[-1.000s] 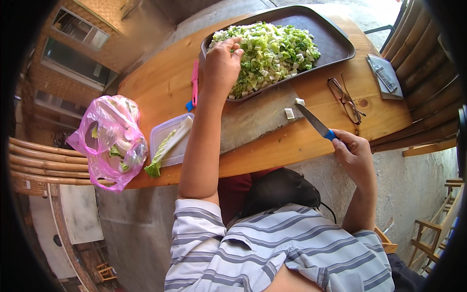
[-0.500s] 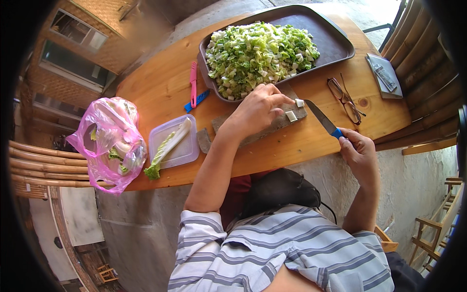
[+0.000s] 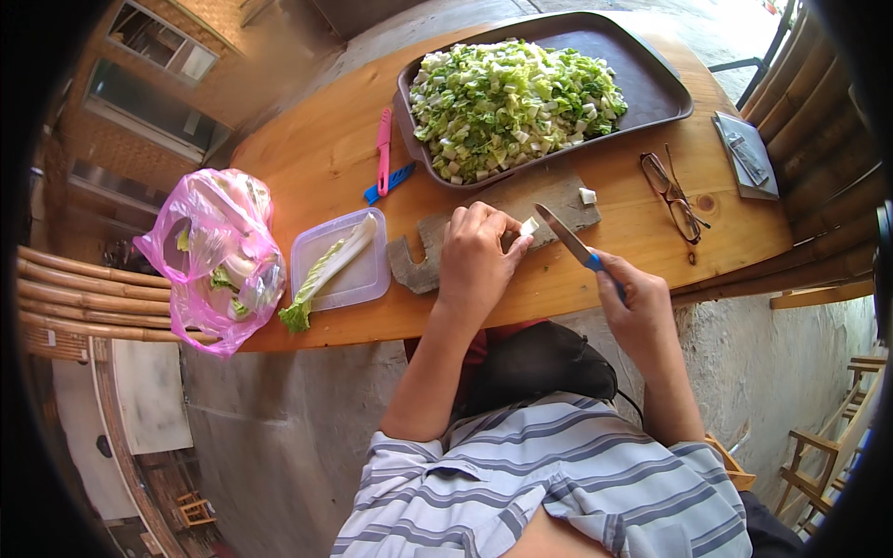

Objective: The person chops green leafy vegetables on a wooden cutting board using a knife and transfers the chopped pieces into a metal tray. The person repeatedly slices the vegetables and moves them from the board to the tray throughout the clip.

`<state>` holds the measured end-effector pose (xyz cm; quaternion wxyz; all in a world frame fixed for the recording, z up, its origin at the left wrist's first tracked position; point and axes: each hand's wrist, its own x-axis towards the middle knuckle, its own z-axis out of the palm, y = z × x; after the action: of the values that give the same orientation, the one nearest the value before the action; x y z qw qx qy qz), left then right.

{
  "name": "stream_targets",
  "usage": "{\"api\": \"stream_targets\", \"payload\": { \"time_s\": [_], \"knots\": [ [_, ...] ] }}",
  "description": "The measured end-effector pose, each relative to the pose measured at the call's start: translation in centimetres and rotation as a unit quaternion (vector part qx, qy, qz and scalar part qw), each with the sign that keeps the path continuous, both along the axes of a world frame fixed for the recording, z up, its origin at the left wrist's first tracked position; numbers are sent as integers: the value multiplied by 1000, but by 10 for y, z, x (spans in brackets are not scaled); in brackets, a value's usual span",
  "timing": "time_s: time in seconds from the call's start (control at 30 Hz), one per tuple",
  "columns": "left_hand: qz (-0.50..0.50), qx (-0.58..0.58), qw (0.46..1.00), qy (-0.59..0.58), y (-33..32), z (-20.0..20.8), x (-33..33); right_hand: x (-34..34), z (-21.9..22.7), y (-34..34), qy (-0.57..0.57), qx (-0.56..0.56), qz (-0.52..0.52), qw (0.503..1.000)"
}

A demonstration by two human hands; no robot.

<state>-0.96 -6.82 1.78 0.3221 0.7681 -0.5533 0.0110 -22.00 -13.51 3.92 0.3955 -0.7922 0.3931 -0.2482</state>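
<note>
My left hand (image 3: 482,244) is over the wooden cutting board (image 3: 430,265), its thumb and fingers closed on a small white piece of cabbage stem (image 3: 529,227). Wrapped round the blue handle of a knife (image 3: 566,236) is my right hand (image 3: 635,296). The blade points up and left, its tip just right of that piece. Another white cabbage piece (image 3: 587,196) lies by the board's right end. Beyond the board, a brown tray (image 3: 651,79) bears a heap of chopped cabbage (image 3: 512,107).
Left of the board, a clear plastic container (image 3: 366,279) holds a cabbage leaf (image 3: 327,270). A pink bag (image 3: 177,279) of cabbage sits at the table's left edge. A pink knife (image 3: 384,153) rests by a blue sheath (image 3: 391,184). Eyeglasses (image 3: 672,193) and a booklet (image 3: 747,158) lie right.
My left hand has drawn back from the board's far side and now pinches a cabbage piece. My right hand has brought the knife leftward over the board.
</note>
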Motion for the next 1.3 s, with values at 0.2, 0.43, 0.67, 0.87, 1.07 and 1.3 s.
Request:
{"api": "stream_targets", "payload": {
  "time_s": [0.2,0.43,0.67,0.87,1.07,1.3],
  "knots": [
    [49,-72,994,67,3,-21,-8,21,-14,10,34,-174,37,983],
    [44,-85,994,61,4,-22,-8,26,-22,13,96,-238,26,966],
    [45,-89,994,39,4,-23,-10,37,-23,15,150,-254,27,955],
    [84,-133,987,28,3,-31,-9,27,-1,3,124,-94,53,986],
    [55,-99,993,34,0,-22,-11,4,0,-8,-68,196,3,978],
    [-45,-60,997,13,-12,-13,-5,-17,1,-26,-114,234,-33,965]
  ]
}}
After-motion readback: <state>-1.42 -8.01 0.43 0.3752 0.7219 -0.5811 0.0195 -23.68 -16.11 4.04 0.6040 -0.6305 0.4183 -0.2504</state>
